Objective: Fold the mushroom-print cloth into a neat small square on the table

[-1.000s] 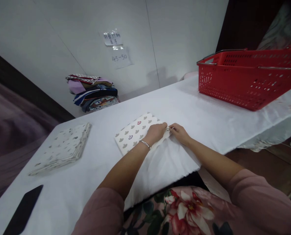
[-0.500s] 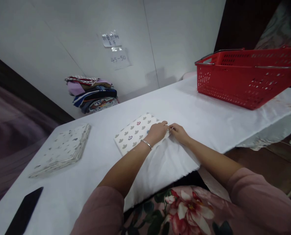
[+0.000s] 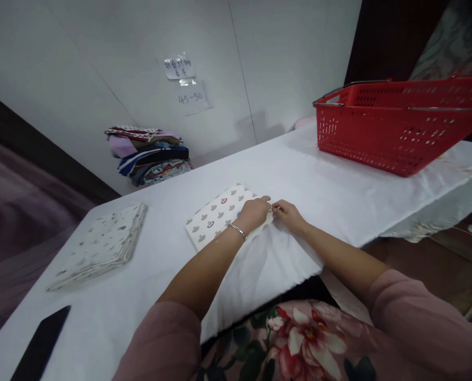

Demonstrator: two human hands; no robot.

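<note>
A folded white cloth with grey mushroom-like prints (image 3: 213,217) lies on the table in front of me. My left hand (image 3: 255,212), with a silver bracelet at its wrist, rests on the cloth's right part, its fingers curled at the corner. Close against it, my right hand (image 3: 289,216) pinches the same right corner of the cloth. The fingertips of both hands nearly meet there. My left forearm hides the cloth's near edge in part.
On the white-covered table (image 3: 299,164) a folded printed cloth (image 3: 101,243) lies at the left, with a black flat object (image 3: 41,344) nearer. A red basket (image 3: 387,127) stands at the right. Stacked fabrics (image 3: 152,153) sit beyond the far edge, below wall signs (image 3: 190,98).
Both hands have stayed nearly in place at the cloth's right corner. A little more of the cloth's pale edge shows beneath my left hand.
</note>
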